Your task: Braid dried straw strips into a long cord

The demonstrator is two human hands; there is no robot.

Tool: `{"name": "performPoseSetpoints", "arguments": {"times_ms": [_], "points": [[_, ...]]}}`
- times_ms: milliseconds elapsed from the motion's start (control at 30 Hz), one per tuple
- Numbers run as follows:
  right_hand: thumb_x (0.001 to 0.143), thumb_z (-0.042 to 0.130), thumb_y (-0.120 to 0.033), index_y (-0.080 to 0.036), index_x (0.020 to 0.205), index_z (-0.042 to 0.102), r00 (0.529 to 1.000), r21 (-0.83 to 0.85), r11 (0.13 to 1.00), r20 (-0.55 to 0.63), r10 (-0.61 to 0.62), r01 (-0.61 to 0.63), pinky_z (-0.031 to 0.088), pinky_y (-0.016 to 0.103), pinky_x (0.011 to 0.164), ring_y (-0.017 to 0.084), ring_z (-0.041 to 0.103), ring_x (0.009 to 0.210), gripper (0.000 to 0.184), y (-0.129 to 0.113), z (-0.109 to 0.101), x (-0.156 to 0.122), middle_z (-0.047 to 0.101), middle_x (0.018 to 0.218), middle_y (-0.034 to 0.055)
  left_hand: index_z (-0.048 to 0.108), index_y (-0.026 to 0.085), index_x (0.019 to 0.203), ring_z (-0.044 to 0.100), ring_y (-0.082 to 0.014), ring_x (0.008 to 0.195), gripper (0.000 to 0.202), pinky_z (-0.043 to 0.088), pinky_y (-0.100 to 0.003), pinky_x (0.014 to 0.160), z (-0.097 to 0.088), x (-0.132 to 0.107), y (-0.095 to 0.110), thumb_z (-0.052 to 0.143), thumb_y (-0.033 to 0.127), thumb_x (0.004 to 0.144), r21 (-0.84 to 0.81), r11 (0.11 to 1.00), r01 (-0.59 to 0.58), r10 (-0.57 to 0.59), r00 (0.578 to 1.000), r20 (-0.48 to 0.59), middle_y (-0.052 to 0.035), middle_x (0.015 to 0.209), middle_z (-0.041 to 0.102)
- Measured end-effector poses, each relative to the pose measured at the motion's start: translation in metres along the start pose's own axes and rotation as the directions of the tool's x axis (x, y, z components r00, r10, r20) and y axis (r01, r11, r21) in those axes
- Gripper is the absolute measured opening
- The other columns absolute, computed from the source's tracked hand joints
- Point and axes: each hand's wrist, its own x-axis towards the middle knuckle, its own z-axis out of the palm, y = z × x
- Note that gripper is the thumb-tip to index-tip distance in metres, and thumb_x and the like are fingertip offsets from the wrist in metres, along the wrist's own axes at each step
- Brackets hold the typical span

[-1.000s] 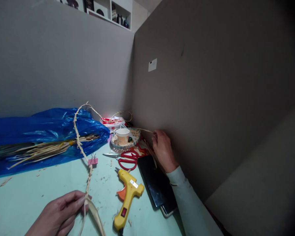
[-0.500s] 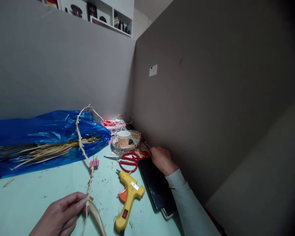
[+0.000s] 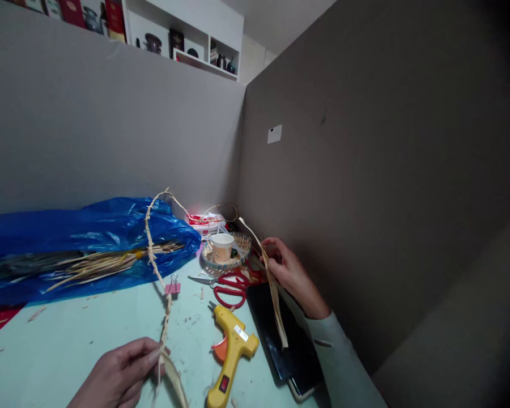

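My left hand (image 3: 125, 371), at the lower left, pinches the near end of a pale braided cord (image 3: 165, 323). Loose flat strands hang below its fingertips. From there the cord runs up past a pink binder clip (image 3: 173, 287) and curves away over a blue plastic bag (image 3: 106, 221). Between the fingers of my right hand (image 3: 289, 269) is a dry, flat strip of straw (image 3: 274, 294), tan and slightly curled, held above a black phone-like slab (image 3: 280, 334). A yellow glue gun (image 3: 233, 357) lies between the two hands, apart from both.
Red-handled scissors (image 3: 227, 286) lie beyond the glue gun. A woven basket (image 3: 240, 255) holds a paper cup (image 3: 222, 247). Bundled straw (image 3: 97, 266) lies in the blue bag. A dark partition (image 3: 365, 198) rises close to my right arm.
My right hand has lifted back from beside the wall, bringing up a straw strip. My left hand keeps its pinch on the cord. The view has shifted slightly.
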Motion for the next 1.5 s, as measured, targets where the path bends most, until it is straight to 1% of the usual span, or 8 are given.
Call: {"name": "performPoseSetpoints", "arguments": {"times_ms": [300, 467, 833, 1033, 1133, 1267, 1367, 1500], "points": [[0.07, 0.041, -0.01, -0.016, 0.098, 0.064, 0.999, -0.067, 0.997, -0.007, -0.041, 0.041, 0.042, 0.025, 0.068, 0.016, 0.059, 0.076, 0.036, 0.003, 0.004, -0.001, 0.067, 0.087, 0.0038, 0.065, 0.016, 0.061, 0.014, 0.0037, 0.035, 0.042, 0.007, -0.012, 0.034, -0.001, -0.001, 0.003, 0.083, 0.052, 0.049, 0.017, 1.0, 0.023, -0.023, 1.0, 0.012, 0.0071, 0.046, 0.041], [0.072, 0.042, -0.008, -0.015, 0.107, 0.056, 0.999, -0.138, 0.99, -0.044, -0.027, 0.021, 0.041, 0.024, 0.067, 0.015, 0.059, 0.074, 0.039, 0.005, 0.009, -0.002, 0.065, 0.086, 0.0039, 0.063, 0.016, 0.059, 0.01, 0.0027, 0.035, 0.039, 0.005, -0.013, 0.035, -0.002, 0.001, 0.0, 0.081, 0.05, 0.053, 0.027, 1.0, 0.005, -0.006, 1.0, 0.031, 0.0113, 0.042, 0.027], [0.095, 0.035, -0.028, -0.016, 0.083, 0.063, 0.995, -0.371, 0.924, -0.021, 0.094, -0.095, 0.035, 0.025, 0.062, 0.016, 0.058, 0.064, 0.032, -0.002, 0.016, -0.004, 0.065, 0.071, 0.0052, 0.06, 0.018, 0.061, 0.009, -0.0007, 0.039, 0.037, 0.004, -0.017, 0.038, -0.006, 0.001, 0.001, 0.076, 0.051, 0.06, 0.094, 0.995, 0.031, -0.036, 0.998, 0.053, 0.0124, 0.044, 0.019], [0.091, 0.044, -0.016, -0.014, 0.101, 0.066, 0.996, -0.685, 0.724, -0.083, 0.026, -0.076, 0.038, 0.029, 0.075, 0.022, 0.059, 0.091, 0.025, -0.009, 0.007, -0.007, 0.068, 0.099, 0.0136, 0.061, 0.018, 0.063, 0.009, -0.0011, 0.038, 0.038, 0.005, -0.018, 0.038, -0.007, 0.002, 0.001, 0.075, 0.053, 0.06, 0.116, 0.993, 0.033, -0.04, 0.998, 0.053, 0.012, 0.045, 0.021], [0.087, 0.05, -0.015, -0.017, 0.099, 0.068, 0.992, -0.674, 0.738, 0.117, 0.05, 0.042, 0.038, 0.026, 0.075, 0.02, 0.06, 0.092, 0.022, -0.02, 0.012, -0.012, 0.069, 0.101, 0.01, 0.061, 0.018, 0.063, 0.008, -0.001, 0.037, 0.04, 0.005, -0.018, 0.037, -0.005, 0.002, 0.001, 0.075, 0.055, 0.059, 0.112, 0.993, 0.028, -0.035, 0.997, 0.065, 0.013, 0.043, 0.019], [0.082, 0.062, -0.037, -0.018, 0.079, 0.072, 0.837, -0.663, 0.727, 0.491, 0.242, 0.179, 0.033, 0.026, 0.058, 0.018, 0.062, 0.071, 0.022, -0.035, 0.027, -0.022, 0.071, 0.079, 0.0074, 0.06, 0.016, 0.062, 0.009, 0.0002, 0.037, 0.043, 0.005, -0.017, 0.037, -0.001, -0.002, 0.004, 0.079, 0.054, 0.053, 0.059, 0.998, 0.007, -0.008, 1.0, 0.017, 0.012, 0.043, 0.029], [0.085, 0.058, -0.033, -0.016, 0.078, 0.073, 0.798, -0.706, 0.655, 0.544, 0.259, 0.269, 0.031, 0.027, 0.058, 0.019, 0.062, 0.072, 0.024, -0.04, 0.032, -0.026, 0.071, 0.081, 0.0102, 0.061, 0.016, 0.062, 0.01, 0.0004, 0.037, 0.042, 0.005, -0.016, 0.037, 0.002, -0.005, 0.007, 0.079, 0.052, 0.052, 0.028, 1.0, 0.003, -0.002, 1.0, -0.012, 0.0122, 0.041, 0.03], [0.088, 0.053, -0.026, -0.017, 0.081, 0.072, 0.772, -0.589, 0.759, 0.606, 0.189, 0.277, 0.031, 0.026, 0.056, 0.015, 0.06, 0.068, 0.022, -0.04, 0.029, -0.026, 0.071, 0.078, 0.0069, 0.061, 0.015, 0.061, 0.011, 0.0012, 0.036, 0.039, 0.005, -0.016, 0.037, 0.004, -0.008, 0.01, 0.079, 0.049, 0.052, 0.008, 1.0, -0.014, 0.014, 1.0, -0.012, 0.0076, 0.045, 0.044]]}}
